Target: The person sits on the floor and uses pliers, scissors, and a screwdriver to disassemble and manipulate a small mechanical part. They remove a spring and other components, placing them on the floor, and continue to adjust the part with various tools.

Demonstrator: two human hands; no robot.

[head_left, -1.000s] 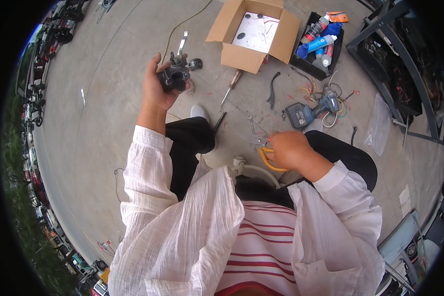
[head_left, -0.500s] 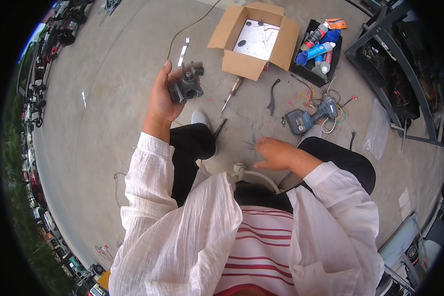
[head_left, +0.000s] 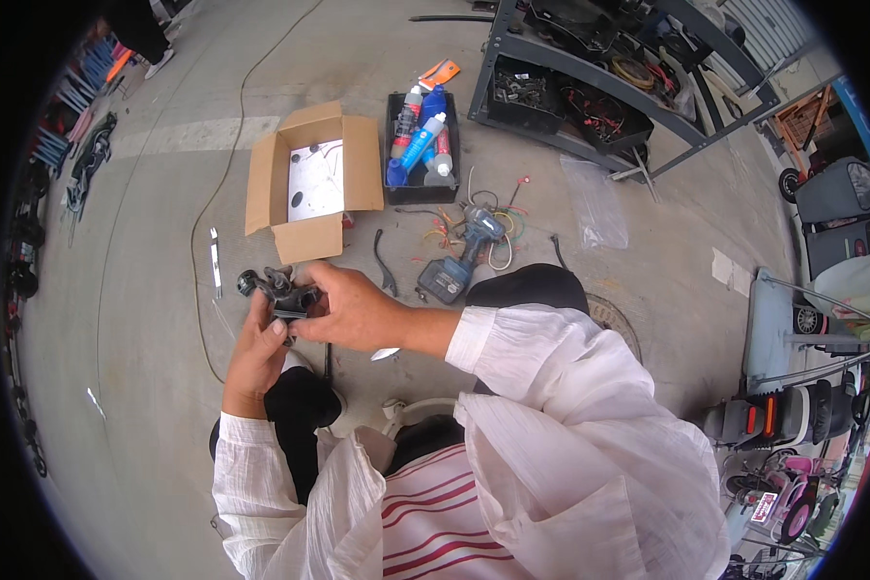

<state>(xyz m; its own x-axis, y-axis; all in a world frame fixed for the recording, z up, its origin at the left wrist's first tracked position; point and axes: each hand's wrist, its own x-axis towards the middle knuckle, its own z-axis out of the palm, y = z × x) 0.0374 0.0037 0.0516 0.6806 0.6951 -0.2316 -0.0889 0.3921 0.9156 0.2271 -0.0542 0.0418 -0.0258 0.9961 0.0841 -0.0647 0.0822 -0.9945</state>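
A dark, black-grey mechanical part (head_left: 278,290) with round, clamp-like ends is held up between my two hands, left of the middle. My left hand (head_left: 254,358) is closed around its lower left side, the thumb pressed against it. From the right, my right hand (head_left: 356,307) grips the same part, thumb below and fingers behind; some fingertips are hidden. Beyond the hands stands an open cardboard box (head_left: 362,164) with several small dark pieces on its white bottom. Right of my right hand, a blue-grey cordless power tool (head_left: 469,253) lies on the floor among coloured wires.
A black tray (head_left: 420,191) of bottles and tubes stands beside the box. A metal rack (head_left: 590,72) with filled bins is at the far right. A curved black piece (head_left: 384,263), a silver strip (head_left: 216,263) and a clear plastic bag (head_left: 597,203) lie on the concrete.
My right hand has moved up and left from above the floor and now grips the dark part with my left hand. The view has turned right, so the box and rack appear farther left.
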